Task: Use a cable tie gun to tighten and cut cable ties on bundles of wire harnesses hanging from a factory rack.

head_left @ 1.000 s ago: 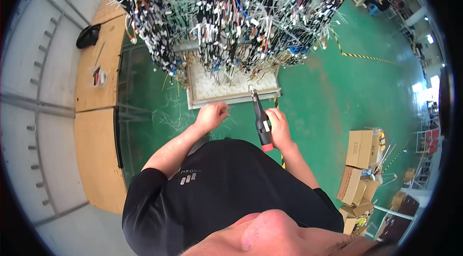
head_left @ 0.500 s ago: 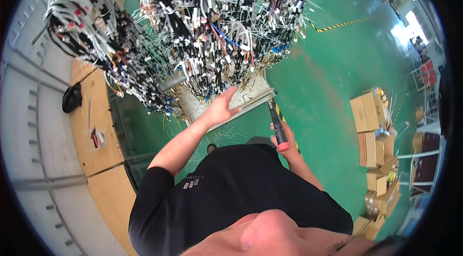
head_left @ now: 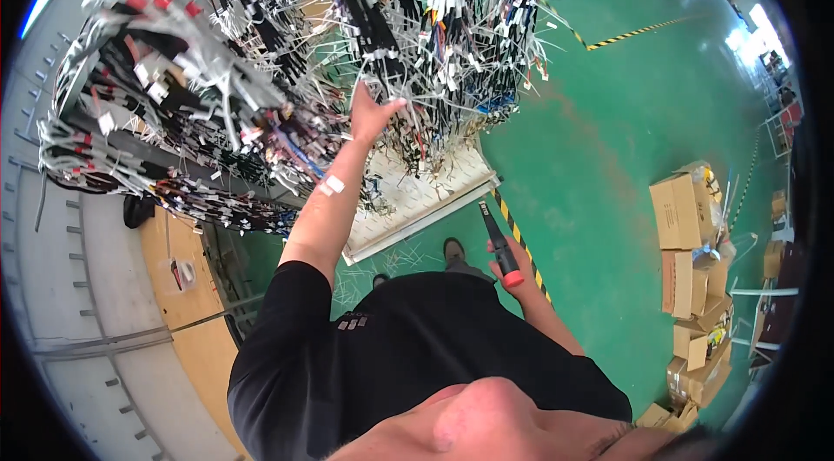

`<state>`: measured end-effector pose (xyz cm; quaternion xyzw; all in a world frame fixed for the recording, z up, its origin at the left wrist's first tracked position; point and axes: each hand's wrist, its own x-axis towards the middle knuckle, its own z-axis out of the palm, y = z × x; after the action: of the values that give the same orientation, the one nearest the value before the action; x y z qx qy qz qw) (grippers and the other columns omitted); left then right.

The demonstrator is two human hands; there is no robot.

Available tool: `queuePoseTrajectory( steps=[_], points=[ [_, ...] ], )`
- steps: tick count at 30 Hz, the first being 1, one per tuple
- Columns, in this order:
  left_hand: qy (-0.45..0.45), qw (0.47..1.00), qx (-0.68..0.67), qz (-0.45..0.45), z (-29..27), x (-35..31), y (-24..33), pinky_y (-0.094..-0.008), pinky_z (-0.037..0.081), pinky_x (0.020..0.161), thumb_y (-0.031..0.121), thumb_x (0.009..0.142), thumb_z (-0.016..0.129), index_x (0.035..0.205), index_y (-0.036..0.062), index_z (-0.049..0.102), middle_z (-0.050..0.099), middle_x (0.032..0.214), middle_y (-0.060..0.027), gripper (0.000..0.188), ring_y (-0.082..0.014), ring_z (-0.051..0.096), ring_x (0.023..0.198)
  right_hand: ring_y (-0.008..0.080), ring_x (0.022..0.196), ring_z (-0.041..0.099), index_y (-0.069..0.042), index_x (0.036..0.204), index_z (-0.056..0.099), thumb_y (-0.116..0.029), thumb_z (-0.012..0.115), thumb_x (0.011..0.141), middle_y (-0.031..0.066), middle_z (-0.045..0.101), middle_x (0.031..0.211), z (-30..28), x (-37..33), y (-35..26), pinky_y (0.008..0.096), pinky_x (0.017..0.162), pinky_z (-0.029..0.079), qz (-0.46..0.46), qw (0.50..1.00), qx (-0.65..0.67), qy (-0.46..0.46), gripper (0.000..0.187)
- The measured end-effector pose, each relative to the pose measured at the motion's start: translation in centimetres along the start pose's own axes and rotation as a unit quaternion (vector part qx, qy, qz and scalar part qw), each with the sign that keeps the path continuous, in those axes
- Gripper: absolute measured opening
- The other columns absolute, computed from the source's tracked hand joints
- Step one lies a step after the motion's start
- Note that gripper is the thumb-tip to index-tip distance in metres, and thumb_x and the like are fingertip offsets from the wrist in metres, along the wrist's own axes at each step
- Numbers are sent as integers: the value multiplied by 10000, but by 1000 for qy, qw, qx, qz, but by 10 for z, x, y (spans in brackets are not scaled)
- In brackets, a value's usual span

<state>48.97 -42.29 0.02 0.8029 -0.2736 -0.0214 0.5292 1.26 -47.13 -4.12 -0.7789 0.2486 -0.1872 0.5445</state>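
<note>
Cables point(head_left: 369, 22) hang tied, white tails point(head_left: 415, 118) remaining; clippings point(head_left: 400, 259) lie by the tray's point(head_left: 426, 219) near edge. Your left hand point(head_left: 372, 119) is spread; your right hand point(head_left: 525, 265) grips a tool point(head_left: 500, 242).

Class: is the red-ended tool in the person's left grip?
No, the red-ended tool is in the right grip, while the left grip is at the hanging cables.

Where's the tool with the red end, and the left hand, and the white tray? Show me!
Tool point(head_left: 499, 244): head view, on its black body.
Left hand point(head_left: 371, 119): head view, on the back of the hand.
White tray point(head_left: 419, 200): head view, on its bare flat part.
</note>
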Motion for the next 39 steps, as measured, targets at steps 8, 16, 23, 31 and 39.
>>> queuePoseTrajectory(
  steps=[8, 16, 23, 31, 39],
  points=[
    [-207, 942, -262, -40, 3, 60, -16, -376, 507, 1073, 287, 731, 1003, 1384, 4, 599, 713, 1259, -64, 819, -196, 663, 1147, 212, 1058, 706, -44, 1293, 640, -43, 722, 822, 81, 719, 1110, -72, 77, 40, 352, 955, 544, 63, 989, 89, -103, 478],
    [-332, 900, -238, -149, -5, 37, -43, -408, 537, 1042, 111, 701, 987, 1405, -8, 598, 730, 1251, -93, 813, -230, 685, 1124, 177, 1096, 692, -63, 1291, 649, -32, 710, 809, 65, 717, 1130, -71, 134, 27, 351, 976, 536, 93, 968, 156, -173, 487],
    [-339, 862, -348, -143, -27, -62, -21, -399, 503, 1100, 186, 709, 1007, 1469, 29, 581, 705, 1344, -64, 886, -210, 633, 1248, 201, 1171, 680, -47, 1330, 628, -6, 677, 813, 69, 710, 1186, -69, 156, 16, 379, 1046, 503, 16, 967, 127, -221, 521],
    [-362, 848, -384, -53, -66, -127, 79, -401, 483, 1123, 418, 767, 959, 1547, 46, 529, 665, 1447, -106, 965, -206, 627, 1286, 264, 1273, 626, -33, 1317, 586, -19, 654, 816, 117, 665, 1267, -45, 183, -50, 457, 1167, 424, -47, 922, 295, -246, 507],
    [-136, 977, -152, -66, -85, -174, 127, -318, 535, 1029, 143, 925, 851, 1473, 2, 563, 739, 1226, -72, 635, -123, 663, 1117, 295, 1392, 545, -39, 1350, 560, -109, 741, 797, 162, 551, 1546, 11, 176, -105, 494, 1231, 349, -35, 882, 386, -268, 586]
  ],
)
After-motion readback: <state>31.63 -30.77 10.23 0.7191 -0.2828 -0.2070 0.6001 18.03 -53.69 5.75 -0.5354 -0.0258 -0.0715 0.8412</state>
